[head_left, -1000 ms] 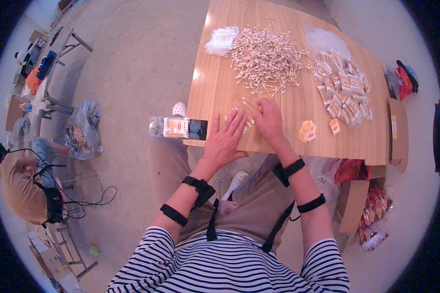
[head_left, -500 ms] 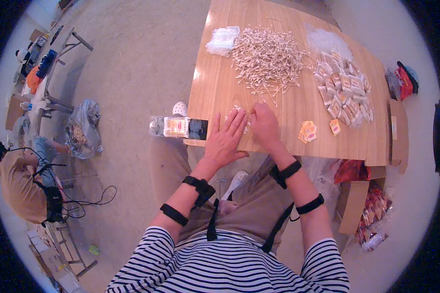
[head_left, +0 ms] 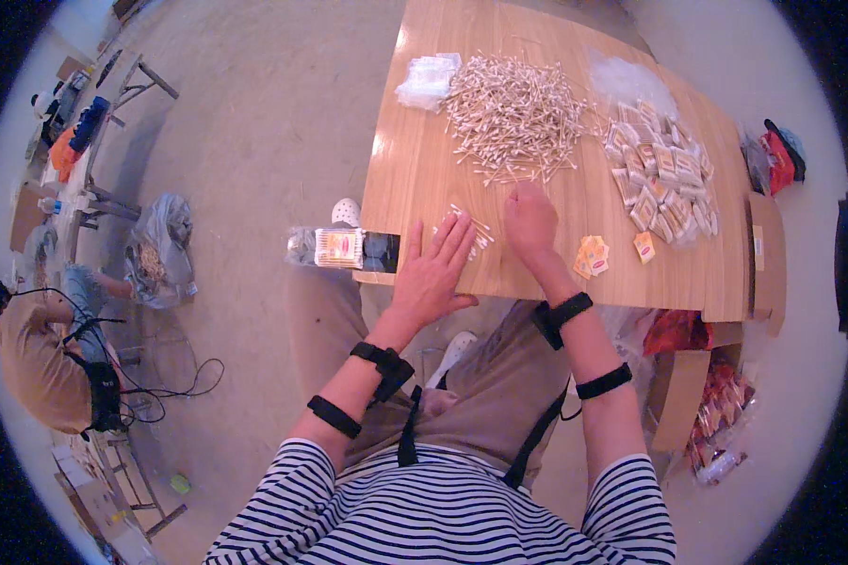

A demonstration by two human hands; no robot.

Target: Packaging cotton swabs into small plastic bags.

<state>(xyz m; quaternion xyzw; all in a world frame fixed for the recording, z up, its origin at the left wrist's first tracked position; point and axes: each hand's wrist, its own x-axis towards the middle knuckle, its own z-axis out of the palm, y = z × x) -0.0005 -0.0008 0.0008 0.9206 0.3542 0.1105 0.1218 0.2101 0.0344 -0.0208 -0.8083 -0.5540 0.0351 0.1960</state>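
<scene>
My left hand (head_left: pixel 432 268) lies flat near the table's front edge, fingers stretched out. Several loose cotton swabs (head_left: pixel 481 235) show beside and under its fingertips. Just to the right, my right hand (head_left: pixel 531 222) is closed like a fist at the near edge of a large heap of cotton swabs (head_left: pixel 513 108). Its fingertips are hidden from above, so what they hold does not show. Small orange and white cards (head_left: pixel 592 255) lie right of that hand, with a single card (head_left: pixel 644 247) beside them.
Filled swab packets (head_left: pixel 664 169) are piled at the right of the wooden table (head_left: pixel 405 169). Clear plastic bags (head_left: pixel 428 80) lie at the far left. A swab packet (head_left: pixel 339 247) rests at the front left corner. Another person (head_left: pixel 42 363) sits at far left.
My right hand has moved away from my left fingertips, right and forward to the heap's near edge, uncovering loose swabs. My left hand has stayed in place.
</scene>
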